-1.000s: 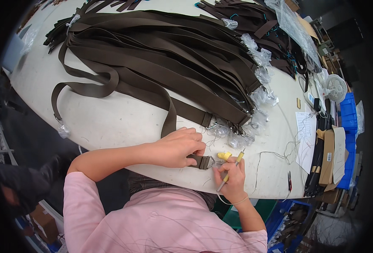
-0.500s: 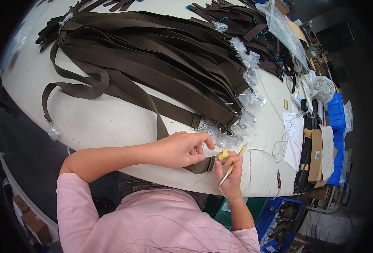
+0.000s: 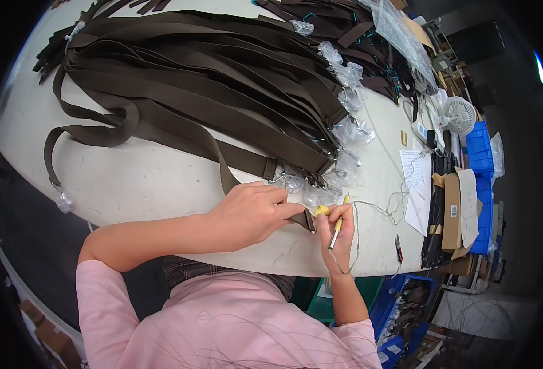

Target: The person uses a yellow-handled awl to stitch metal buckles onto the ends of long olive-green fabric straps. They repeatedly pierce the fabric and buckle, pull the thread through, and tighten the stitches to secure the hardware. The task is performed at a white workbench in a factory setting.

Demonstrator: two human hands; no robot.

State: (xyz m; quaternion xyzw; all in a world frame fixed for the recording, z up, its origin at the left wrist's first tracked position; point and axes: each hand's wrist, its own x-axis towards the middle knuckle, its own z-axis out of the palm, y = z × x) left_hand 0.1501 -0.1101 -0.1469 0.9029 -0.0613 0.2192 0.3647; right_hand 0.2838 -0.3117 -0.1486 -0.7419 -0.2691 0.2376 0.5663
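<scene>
My left hand (image 3: 253, 212) is closed with its thumb and fingers pinched on the end of a dark brown webbing strap (image 3: 227, 175). Beside those fingertips, a metal buckle (image 3: 311, 221) shows at the strap's end, close to my right fingers. My right hand (image 3: 338, 237) grips a slim yellow pen-like tool (image 3: 338, 224) with a silver lower end, which slants across the fingers. Yellow tape (image 3: 322, 210) is wrapped around a finger of that hand. Just beyond lies a large bundle of brown straps (image 3: 210, 92), their buckles in clear plastic wrap (image 3: 348, 163).
At the far side lies another pile of dark straps (image 3: 369, 55) under a clear plastic bag (image 3: 403, 49). On the right are a printed sheet (image 3: 416, 190), small red-handled scissors (image 3: 398, 247), a white fan (image 3: 460, 115), a cardboard box (image 3: 451, 212) and blue bins (image 3: 480, 147). A thin cord (image 3: 379, 216) trails across the table.
My left hand has turned and closed, its fingers going from loosely curled to pinching the strap end. The right hand has shifted slightly, still holding the tool. The whole view has moved a little.
</scene>
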